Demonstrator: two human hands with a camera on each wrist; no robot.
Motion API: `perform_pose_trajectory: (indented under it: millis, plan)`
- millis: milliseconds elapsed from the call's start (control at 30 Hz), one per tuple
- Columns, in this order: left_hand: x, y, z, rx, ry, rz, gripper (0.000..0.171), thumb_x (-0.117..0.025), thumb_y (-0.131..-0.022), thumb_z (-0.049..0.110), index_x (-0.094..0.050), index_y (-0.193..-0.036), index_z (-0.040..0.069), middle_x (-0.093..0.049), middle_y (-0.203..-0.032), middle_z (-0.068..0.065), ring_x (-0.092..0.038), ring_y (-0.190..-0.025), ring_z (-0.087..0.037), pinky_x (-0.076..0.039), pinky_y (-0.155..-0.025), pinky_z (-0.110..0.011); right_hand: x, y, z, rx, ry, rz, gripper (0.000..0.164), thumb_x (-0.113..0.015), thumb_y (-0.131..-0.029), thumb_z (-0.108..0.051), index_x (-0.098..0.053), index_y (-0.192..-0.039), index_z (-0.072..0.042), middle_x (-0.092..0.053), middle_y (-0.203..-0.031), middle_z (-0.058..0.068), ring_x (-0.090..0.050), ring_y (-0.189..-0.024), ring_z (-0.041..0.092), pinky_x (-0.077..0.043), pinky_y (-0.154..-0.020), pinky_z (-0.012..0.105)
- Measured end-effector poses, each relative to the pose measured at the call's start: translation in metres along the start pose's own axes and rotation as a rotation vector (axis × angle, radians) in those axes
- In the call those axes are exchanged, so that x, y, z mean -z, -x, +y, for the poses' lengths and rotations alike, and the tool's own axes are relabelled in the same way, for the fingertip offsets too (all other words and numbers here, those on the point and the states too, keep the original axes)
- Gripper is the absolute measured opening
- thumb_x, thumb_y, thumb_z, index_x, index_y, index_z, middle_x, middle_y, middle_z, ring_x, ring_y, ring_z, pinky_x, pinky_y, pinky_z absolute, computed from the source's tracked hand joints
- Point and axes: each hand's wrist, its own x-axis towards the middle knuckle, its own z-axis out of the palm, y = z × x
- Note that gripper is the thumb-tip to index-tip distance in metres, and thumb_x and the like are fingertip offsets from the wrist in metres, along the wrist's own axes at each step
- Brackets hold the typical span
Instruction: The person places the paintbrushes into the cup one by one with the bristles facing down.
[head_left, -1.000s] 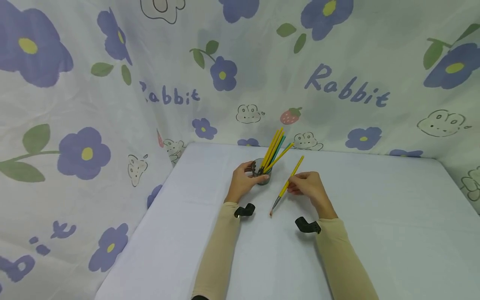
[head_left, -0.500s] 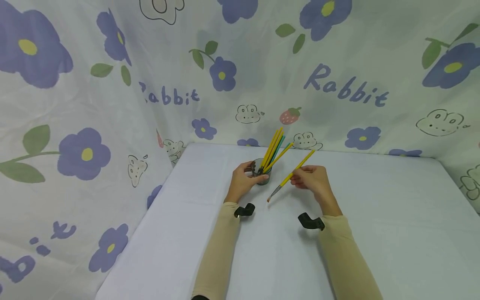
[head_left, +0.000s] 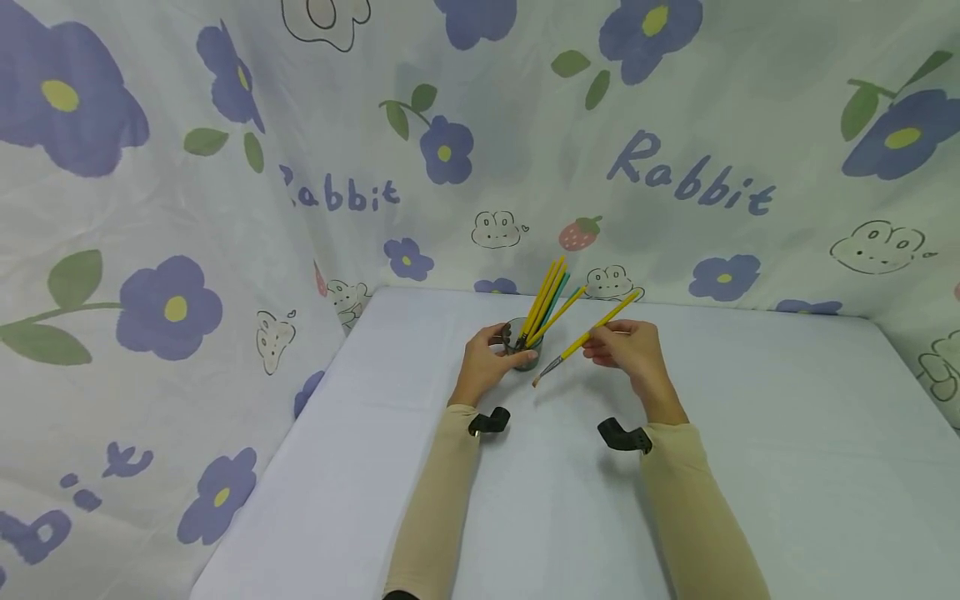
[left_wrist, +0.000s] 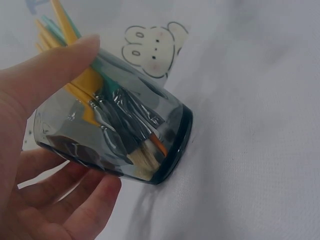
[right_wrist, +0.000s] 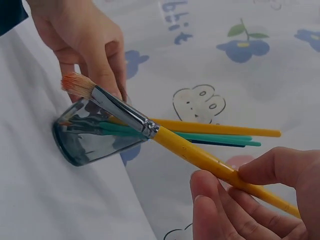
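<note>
My left hand [head_left: 483,360] grips a dark-tinted glass cup [left_wrist: 165,125] from its left side, thumb across the front and fingers round the back. Inside the cup stand several paintbrushes [head_left: 549,296] with yellow and green handles, bristles down, leaning to the right. Between thumb and fingers my right hand [head_left: 628,350] pinches a yellow-handled paintbrush [right_wrist: 192,152] by its handle, to the right of the cup. This brush is tilted, with its reddish-tipped bristles [right_wrist: 76,85] low and to the left, in front of the cup in the head view.
A white cloth covers the table [head_left: 570,517]. Behind and to the left hangs a white curtain [head_left: 517,100] printed with purple flowers, rabbits and lettering. Black camera mounts [head_left: 626,435] sit on both wrists.
My right hand has moved up and slightly right with its brush, tilting it flatter. The bristles have risen toward the cup's base. The left hand and cup have stayed still.
</note>
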Motion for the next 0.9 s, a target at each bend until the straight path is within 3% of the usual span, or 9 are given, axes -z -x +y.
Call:
perform_pose_trajectory:
  millis: [900]
  plan:
    - [0.0, 0.0, 0.0, 0.003, 0.016, 0.005, 0.086, -0.093, -0.075, 0.041, -0.058, -0.145, 0.007, -0.065, -0.134, -0.01, -0.062, -0.126, -0.029, -0.059, -0.104, -0.04, -0.005, -0.007, -0.025, 0.077, -0.066, 0.038, 0.036, -0.071, -0.097, -0.02, -0.064, -0.118, 0.008, -0.076, -0.075, -0.008, -0.076, -0.069, 0.007, -0.066, -0.073, 0.025]
